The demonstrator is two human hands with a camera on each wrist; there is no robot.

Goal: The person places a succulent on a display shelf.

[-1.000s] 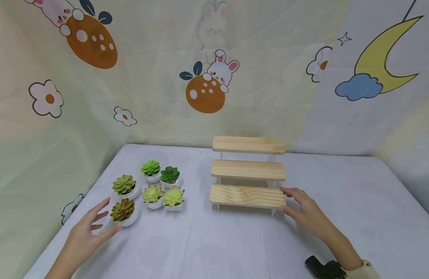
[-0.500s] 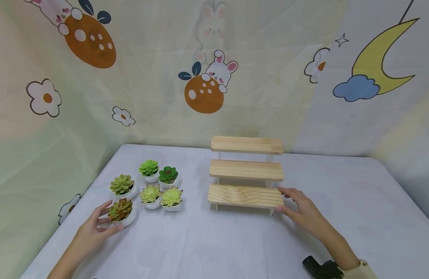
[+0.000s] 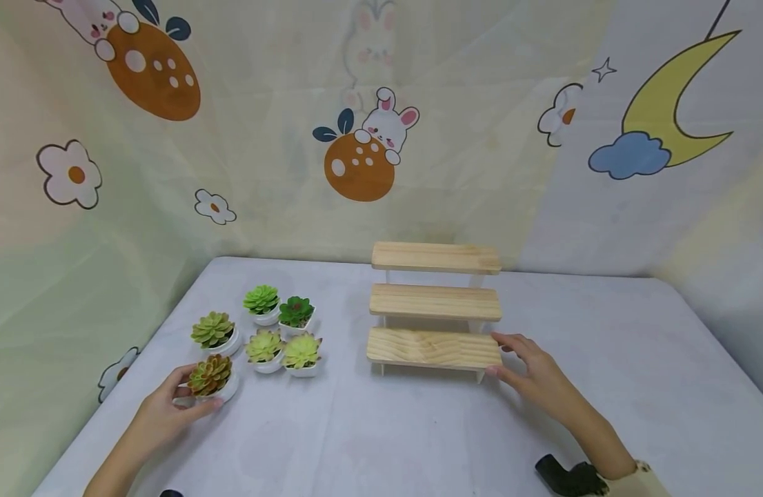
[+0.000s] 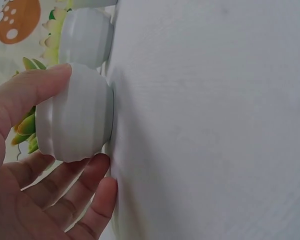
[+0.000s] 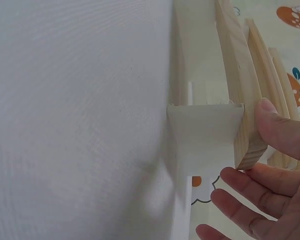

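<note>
In the head view my left hand (image 3: 160, 417) holds the reddish-brown potted succulent (image 3: 210, 375) at the front left of a group. Seen from the left wrist, the thumb lies on one side of its ribbed white pot (image 4: 79, 117) and the fingers reach round the other side. The pot's base is at the white cloth. My right hand (image 3: 538, 378) grips the right end of the lowest board (image 3: 432, 347) of a three-step wooden display stand. In the right wrist view the thumb (image 5: 277, 127) presses one face of that board, with fingertips at its end.
Behind the held plant sits an olive-green succulent (image 3: 212, 329). Two pale green ones (image 3: 264, 345), a bright green one (image 3: 261, 299) and a dark green one (image 3: 296, 312) stand to its right. A white cloth (image 3: 357, 435) covers the table; a printed curtain (image 3: 263, 138) hangs behind.
My left hand has moved in to the reddish-brown succulent and its thumb and fingers have closed round the pot. The right hand stays at the stand; the head view has shifted slightly.
</note>
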